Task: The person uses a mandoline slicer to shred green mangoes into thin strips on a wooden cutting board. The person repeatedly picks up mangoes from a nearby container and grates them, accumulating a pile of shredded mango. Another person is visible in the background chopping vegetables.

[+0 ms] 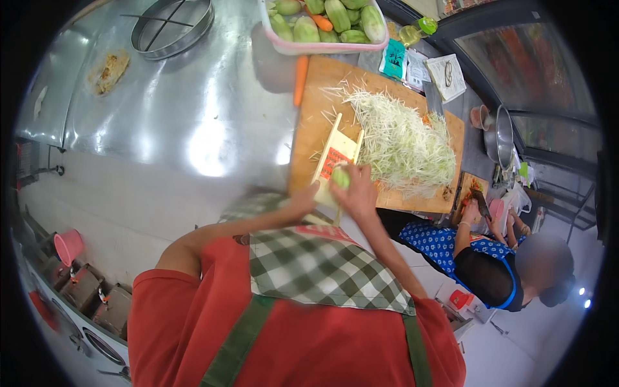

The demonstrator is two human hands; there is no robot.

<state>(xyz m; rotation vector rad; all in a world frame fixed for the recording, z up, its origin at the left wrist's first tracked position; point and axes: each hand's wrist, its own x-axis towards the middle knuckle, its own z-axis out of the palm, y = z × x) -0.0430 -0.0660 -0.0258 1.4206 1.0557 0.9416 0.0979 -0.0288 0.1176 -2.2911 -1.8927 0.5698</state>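
My right hand (358, 191) grips a pale green peeled vegetable (341, 178) and presses it against a handheld grater board (342, 140). The board is cream-coloured with a red label and leans from my apron up onto the wooden cutting board (308, 140). With my left hand (304, 199) I hold the grater's left edge near its lower end. A large heap of pale green and white shreds (404, 140) lies on the cutting board to the right of the grater, with a few orange shreds in it. The grater's lower end is partly hidden by my hands.
A pink-rimmed tub (309, 47) of peeled vegetables stands behind the board. One carrot (301, 81) lies at the board's left edge. A round metal sieve (172, 53) rests on the steel table (232, 111). To my right, a co-worker (476, 246) cuts with a cleaver (480, 202).
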